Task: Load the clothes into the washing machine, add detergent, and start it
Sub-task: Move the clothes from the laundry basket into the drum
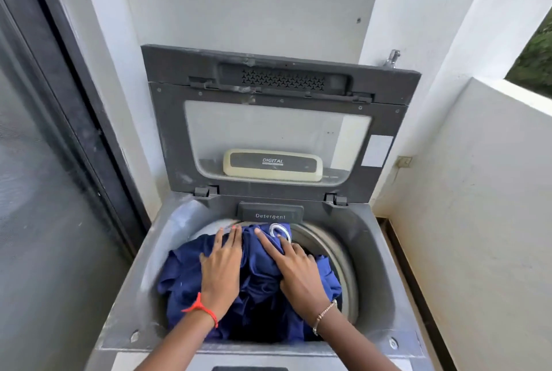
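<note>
While the lid point(280, 119) stands open, blue clothes point(185, 281) fill the washer point(140, 296) drum, heaped toward its back edge under the detergent drawer point(270, 215). The left hand point(222, 269) presses flat on them, fingers together. The right hand point(294, 272) presses alongside, fingers spread.

Dark blue clothes point(258, 281) bunched in grey washing machine point(128, 296) drum, lid point(167, 137) raised, detergent drawer point(270, 215) apparently closed.
</note>
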Action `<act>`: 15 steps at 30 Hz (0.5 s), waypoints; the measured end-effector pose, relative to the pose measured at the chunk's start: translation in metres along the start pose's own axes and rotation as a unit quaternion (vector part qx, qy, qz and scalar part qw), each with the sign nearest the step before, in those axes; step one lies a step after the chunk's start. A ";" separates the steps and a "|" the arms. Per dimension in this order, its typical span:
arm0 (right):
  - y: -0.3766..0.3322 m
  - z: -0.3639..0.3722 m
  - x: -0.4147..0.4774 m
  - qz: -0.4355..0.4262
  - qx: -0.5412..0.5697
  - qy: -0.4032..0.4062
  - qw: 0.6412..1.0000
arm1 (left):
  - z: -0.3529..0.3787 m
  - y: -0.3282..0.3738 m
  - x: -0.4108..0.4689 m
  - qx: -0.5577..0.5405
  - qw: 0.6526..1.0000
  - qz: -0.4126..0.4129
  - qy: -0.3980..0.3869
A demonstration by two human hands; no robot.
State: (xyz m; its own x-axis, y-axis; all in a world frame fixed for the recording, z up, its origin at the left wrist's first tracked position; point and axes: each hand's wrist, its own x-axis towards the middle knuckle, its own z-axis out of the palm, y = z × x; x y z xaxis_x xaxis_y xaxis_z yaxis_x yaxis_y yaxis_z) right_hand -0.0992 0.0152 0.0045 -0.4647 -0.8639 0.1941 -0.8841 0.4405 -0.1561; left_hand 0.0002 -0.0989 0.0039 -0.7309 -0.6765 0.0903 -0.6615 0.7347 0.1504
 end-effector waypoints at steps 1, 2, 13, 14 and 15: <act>0.004 0.010 0.004 0.006 -0.003 -0.010 1.000 | 0.007 0.001 0.005 0.019 1.000 -0.005 -0.019; 0.008 0.018 0.009 0.004 -0.003 -0.026 1.000 | 0.016 0.002 0.011 0.039 0.998 -0.010 -0.042; 0.052 0.069 0.015 0.068 0.066 -0.404 0.910 | 0.081 -0.019 0.036 0.064 0.905 0.046 -0.418; 0.054 0.072 0.012 0.075 0.077 -0.414 0.904 | 0.085 -0.020 0.036 0.059 0.897 0.048 -0.435; 0.056 0.074 0.010 0.083 0.084 -0.424 0.898 | 0.088 -0.021 0.035 0.053 0.890 0.047 -0.450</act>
State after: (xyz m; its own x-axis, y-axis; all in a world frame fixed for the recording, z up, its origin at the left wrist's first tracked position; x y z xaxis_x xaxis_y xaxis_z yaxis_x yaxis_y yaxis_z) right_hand -0.1497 0.0134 -0.0744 -0.3214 -0.6972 -0.6408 -0.7535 0.5982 -0.2729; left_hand -0.0265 -0.1341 -0.0828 -0.5912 -0.3334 -0.7344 -0.5676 0.8189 0.0852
